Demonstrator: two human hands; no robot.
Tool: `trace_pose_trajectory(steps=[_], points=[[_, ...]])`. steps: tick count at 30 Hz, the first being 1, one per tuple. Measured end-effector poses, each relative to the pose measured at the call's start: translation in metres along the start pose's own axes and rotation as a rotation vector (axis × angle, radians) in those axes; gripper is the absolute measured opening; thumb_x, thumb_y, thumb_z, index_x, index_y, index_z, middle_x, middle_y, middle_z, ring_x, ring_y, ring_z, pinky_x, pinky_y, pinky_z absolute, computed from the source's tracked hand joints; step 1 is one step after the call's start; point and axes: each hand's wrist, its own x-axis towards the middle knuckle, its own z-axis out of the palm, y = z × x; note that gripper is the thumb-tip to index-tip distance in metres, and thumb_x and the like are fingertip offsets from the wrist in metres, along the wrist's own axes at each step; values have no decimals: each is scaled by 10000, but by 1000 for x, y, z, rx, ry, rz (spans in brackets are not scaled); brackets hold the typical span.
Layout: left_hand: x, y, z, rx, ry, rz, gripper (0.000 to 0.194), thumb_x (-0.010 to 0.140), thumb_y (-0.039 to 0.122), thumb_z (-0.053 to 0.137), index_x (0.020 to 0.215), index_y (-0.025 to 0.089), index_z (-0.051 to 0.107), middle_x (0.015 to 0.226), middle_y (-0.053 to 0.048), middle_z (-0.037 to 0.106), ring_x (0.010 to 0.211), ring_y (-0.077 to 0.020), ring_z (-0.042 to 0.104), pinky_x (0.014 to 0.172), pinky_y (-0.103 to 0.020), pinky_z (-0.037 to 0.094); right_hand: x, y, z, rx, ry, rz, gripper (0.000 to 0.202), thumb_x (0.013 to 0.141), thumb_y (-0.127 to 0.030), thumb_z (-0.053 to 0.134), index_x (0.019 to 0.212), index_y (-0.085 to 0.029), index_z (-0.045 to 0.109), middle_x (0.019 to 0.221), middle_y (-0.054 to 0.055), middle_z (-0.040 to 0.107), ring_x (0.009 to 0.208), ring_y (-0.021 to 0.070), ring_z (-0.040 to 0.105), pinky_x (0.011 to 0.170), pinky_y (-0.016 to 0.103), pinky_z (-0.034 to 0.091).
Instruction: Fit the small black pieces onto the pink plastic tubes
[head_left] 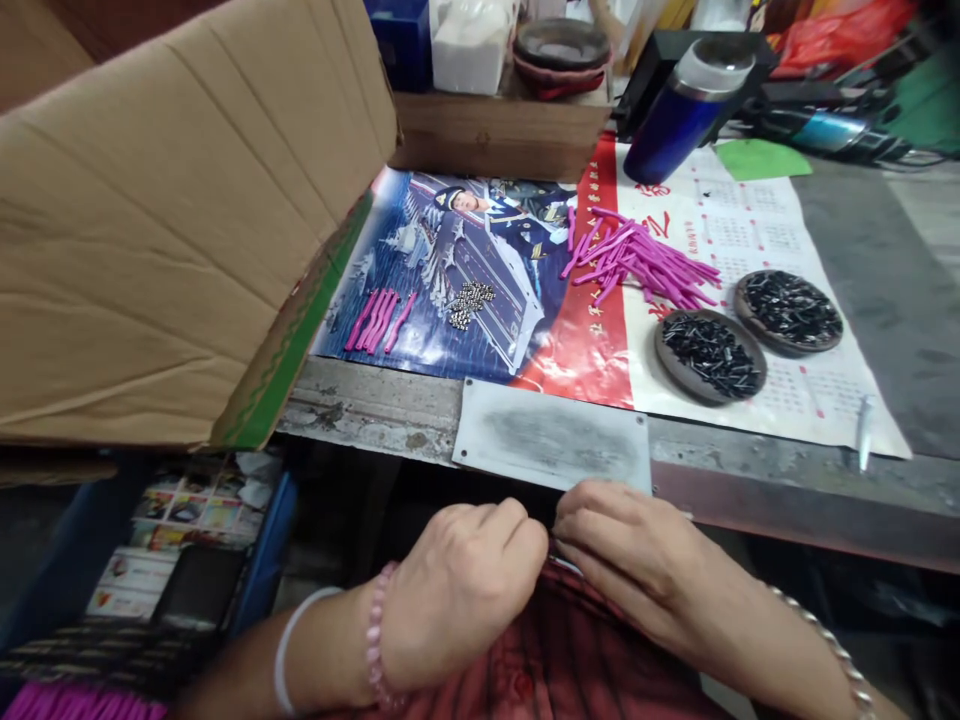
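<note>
My left hand (pixel 457 585) and my right hand (pixel 626 560) meet fingertip to fingertip over my lap, just below the table's front edge. Both are curled closed on something small between them; what it is stays hidden by the fingers. On the poster-covered table (pixel 750 240) above lie a loose heap of pink tubes (pixel 637 262), a small row of pink tubes (pixel 379 320), a cluster of small metal beads (pixel 469 303) and two round dishes of black parts (pixel 711 354) (pixel 789 311).
A large cardboard box flap (pixel 165 210) overhangs the left. A grey metal plate (pixel 553 438) lies at the table edge above my hands. A blue flask (pixel 686 110) and a wooden box (pixel 499 135) stand at the back. A blue crate (pixel 266 560) sits lower left.
</note>
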Motion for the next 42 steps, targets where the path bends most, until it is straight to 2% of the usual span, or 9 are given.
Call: trace_pose_trajectory(steps=[4,8,12,15,17,21,33,37,42], points=[[-1,0,2,38,32,27,245,980,100,472,768,172,571,697,-13,571,566,-190,559,491,-340,427,3,-3,-2,-93,-41,-16,260,1021,-204,436,880,-187,653,825,73,618,725,192,578,651,308,481],[-3,-4,5,-48,35,0,222,992,97,465,809,171,566,728,-15,581,607,-186,578,533,-324,444,8,-7,-1,-114,-63,13,238,1016,-192,465,854,-168,638,831,73,620,750,193,581,676,309,472],[-3,-10,6,-140,69,-10,164,1004,110,484,876,168,568,783,-24,616,678,-177,615,604,-297,477,10,-2,-5,62,-33,59,156,1011,-201,497,945,-186,638,893,59,657,811,181,603,720,290,476],[-3,-12,4,-140,107,-4,89,1011,142,505,996,157,592,809,-25,634,698,-176,623,619,-293,477,7,6,-5,247,-9,132,128,1006,-283,546,982,-201,642,905,40,682,810,164,623,728,270,480],[-3,-11,2,-109,142,-8,90,1008,144,515,1044,149,597,810,-25,640,694,-178,624,610,-296,466,6,11,-3,340,10,172,144,989,-332,585,962,-206,648,883,30,690,788,158,629,725,263,484],[-3,-11,0,-52,195,-14,81,990,118,532,990,140,610,779,-25,644,665,-179,612,580,-305,444,7,14,2,427,70,228,226,985,-361,574,832,-201,617,782,13,653,714,148,591,668,248,477],[-8,-11,-2,-23,247,-3,105,980,110,539,985,116,644,780,-49,688,677,-194,657,587,-316,496,14,8,16,376,107,213,274,1005,-322,497,754,-210,492,692,-6,547,633,131,486,594,249,410],[-9,-9,0,55,322,38,153,978,96,510,1050,83,645,813,-88,725,662,-210,678,564,-325,521,16,6,20,375,122,221,280,996,-326,493,742,-211,469,683,-13,526,626,127,466,588,244,396],[-9,-10,2,120,439,61,193,974,57,458,1032,70,642,771,-97,733,622,-211,695,545,-321,545,22,-1,26,380,155,255,278,986,-301,488,727,-208,451,674,-26,512,626,117,452,592,227,384]])
